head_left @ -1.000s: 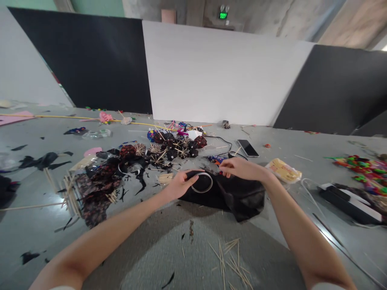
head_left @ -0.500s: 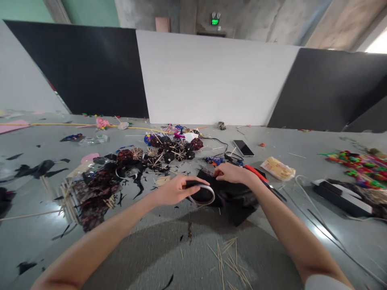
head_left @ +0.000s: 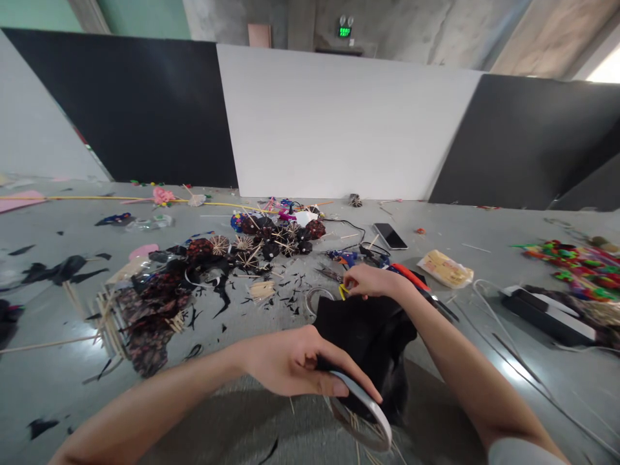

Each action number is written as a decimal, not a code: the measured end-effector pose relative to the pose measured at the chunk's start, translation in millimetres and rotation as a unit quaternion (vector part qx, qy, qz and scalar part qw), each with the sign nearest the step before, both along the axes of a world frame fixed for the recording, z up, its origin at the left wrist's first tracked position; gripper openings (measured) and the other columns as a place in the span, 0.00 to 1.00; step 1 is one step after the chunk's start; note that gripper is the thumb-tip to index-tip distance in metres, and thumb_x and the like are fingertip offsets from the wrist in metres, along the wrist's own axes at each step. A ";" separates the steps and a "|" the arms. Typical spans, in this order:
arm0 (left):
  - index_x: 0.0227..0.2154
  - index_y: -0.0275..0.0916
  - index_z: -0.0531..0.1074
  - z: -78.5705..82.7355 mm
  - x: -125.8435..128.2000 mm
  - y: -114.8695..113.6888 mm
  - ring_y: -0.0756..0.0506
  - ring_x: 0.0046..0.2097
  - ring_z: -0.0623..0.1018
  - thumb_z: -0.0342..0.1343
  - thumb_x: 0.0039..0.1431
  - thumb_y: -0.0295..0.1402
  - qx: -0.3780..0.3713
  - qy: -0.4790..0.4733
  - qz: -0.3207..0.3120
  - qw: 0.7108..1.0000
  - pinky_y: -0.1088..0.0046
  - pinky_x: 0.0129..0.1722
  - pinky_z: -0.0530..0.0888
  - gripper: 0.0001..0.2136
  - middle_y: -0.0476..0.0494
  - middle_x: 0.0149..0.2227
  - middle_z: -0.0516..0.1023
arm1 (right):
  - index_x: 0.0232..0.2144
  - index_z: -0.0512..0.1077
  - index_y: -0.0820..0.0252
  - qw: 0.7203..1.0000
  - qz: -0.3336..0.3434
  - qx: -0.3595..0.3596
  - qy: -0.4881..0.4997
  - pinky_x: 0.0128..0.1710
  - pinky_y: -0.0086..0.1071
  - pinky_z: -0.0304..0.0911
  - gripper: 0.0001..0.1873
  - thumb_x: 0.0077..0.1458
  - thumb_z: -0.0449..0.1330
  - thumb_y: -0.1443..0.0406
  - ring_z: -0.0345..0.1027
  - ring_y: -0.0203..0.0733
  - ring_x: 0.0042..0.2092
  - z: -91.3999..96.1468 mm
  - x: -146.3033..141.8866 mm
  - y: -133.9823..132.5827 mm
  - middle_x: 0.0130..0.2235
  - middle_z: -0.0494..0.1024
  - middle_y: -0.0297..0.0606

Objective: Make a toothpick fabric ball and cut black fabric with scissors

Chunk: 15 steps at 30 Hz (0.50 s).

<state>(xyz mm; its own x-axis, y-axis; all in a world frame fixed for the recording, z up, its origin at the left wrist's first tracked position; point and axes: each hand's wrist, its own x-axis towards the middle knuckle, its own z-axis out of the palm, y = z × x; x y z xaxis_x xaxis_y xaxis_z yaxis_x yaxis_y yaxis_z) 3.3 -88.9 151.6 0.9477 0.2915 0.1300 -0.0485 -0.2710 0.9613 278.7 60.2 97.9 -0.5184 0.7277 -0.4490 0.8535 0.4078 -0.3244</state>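
Note:
My left hand is closed on a thin white hoop, partly dark where my fingers grip it, held low over the floor. Beside it lies a crumpled black cloth. At the far edge of that cloth my right hand has its fingers curled at the yellow handle of scissors, whose blades point away to the left. How firmly the fingers hold the handle is partly hidden. A second pale ring lies on the floor left of the cloth.
Spiky black balls stuck with sticks are heaped ahead. A phone, a yellow packet and an orange-red tool lie to the right. Wooden sticks and patterned dark cloth are left. Panels stand behind.
My left hand has brought the hoop toward me and to the right, uncovering the second ring. My right hand has shifted slightly and is now at the scissors' yellow handle. The black cloth has changed shape.

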 end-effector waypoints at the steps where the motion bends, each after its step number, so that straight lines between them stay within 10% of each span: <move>1: 0.57 0.40 0.78 0.5 -0.3 -1.2 0.53 0.20 0.54 0.53 0.72 0.42 -0.001 0.001 -0.004 1.000 0.76 0.18 0.53 0.19 0.47 0.24 0.74 | 0.42 0.78 0.66 1.000 -0.008 -0.016 -0.007 0.29 0.28 0.64 0.15 0.52 0.61 0.66 0.76 0.41 0.26 -0.4 1.1 -0.9 0.33 0.83 0.42; 15: 0.58 0.37 0.78 7.7 -5.7 -10.6 0.51 0.27 0.74 0.52 0.72 0.40 -0.024 -0.048 -0.026 0.998 0.78 0.25 0.68 0.19 0.35 0.45 0.85 | 0.38 0.78 0.67 0.981 -0.087 0.027 -0.173 0.34 0.33 0.69 0.19 0.48 0.73 0.59 0.80 0.50 0.31 4.7 -7.0 -6.2 0.29 0.83 0.47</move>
<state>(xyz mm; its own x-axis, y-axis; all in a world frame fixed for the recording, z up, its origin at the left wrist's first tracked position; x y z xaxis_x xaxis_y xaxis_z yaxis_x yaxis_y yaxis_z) -2.4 -99.5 159.3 0.9452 0.2512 0.2085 -0.1543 -0.2193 0.9634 271.7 53.9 102.7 -0.2073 0.8195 -0.5343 0.9671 0.2540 0.0143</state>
